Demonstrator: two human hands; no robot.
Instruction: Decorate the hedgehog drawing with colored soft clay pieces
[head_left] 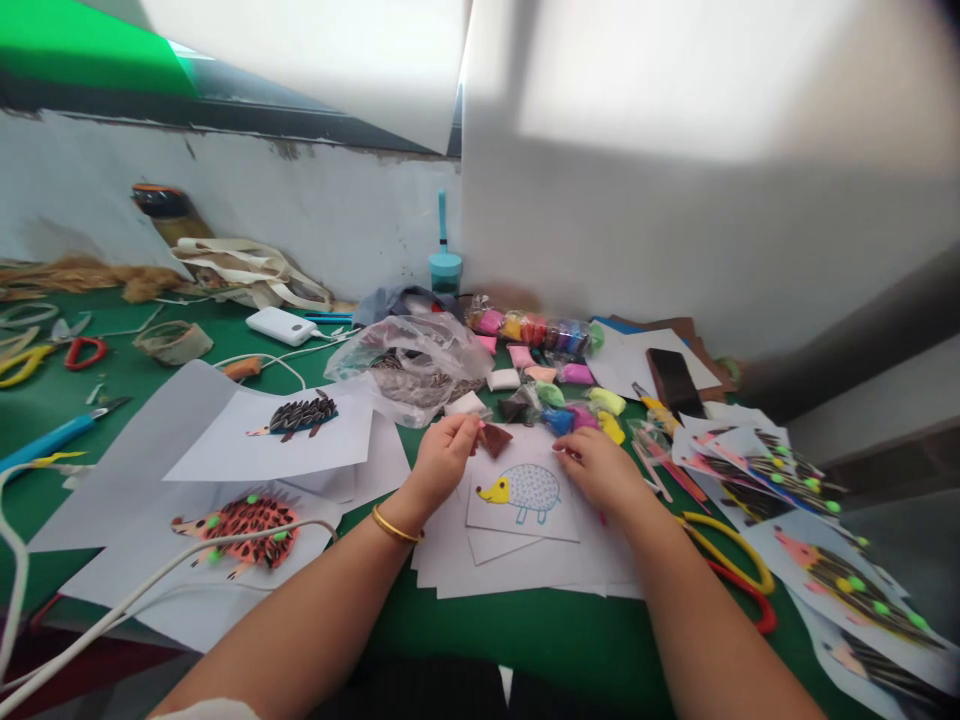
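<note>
Pinching brown packet (496, 440) in left hand (444, 455), grip narrow, right hand (602, 470) near hedgehog drawing (529, 492), grip unclear

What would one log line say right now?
left hand: holding brown packet | right hand: beside hedgehog drawing | drawing: atop white papers

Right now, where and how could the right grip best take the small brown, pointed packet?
I'd pinch the small brown, pointed packet by its right corner, coming from the right with thumb and finger. That corner is exposed and tapers to a narrow point, while the left grip seems to pinch the opposite end. The right grip is already on that side.
</note>
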